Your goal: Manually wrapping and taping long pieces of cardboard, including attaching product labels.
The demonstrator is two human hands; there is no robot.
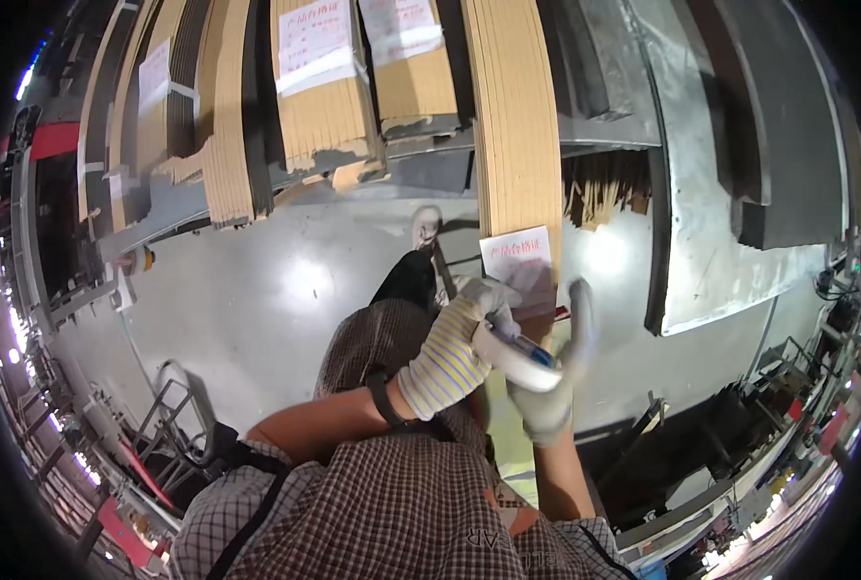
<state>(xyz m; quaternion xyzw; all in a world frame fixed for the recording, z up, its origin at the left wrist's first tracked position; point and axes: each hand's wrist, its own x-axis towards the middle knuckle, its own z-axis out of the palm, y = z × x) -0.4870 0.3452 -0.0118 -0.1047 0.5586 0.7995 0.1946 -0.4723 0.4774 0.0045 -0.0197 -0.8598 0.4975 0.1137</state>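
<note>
The left hand (454, 338), in a striped work glove, reached across the body with its fingers (496, 295) curled closed. The right hand (554, 382), gloved in grey, rose upright beside it, forearm bare, fingers gripping.
</note>
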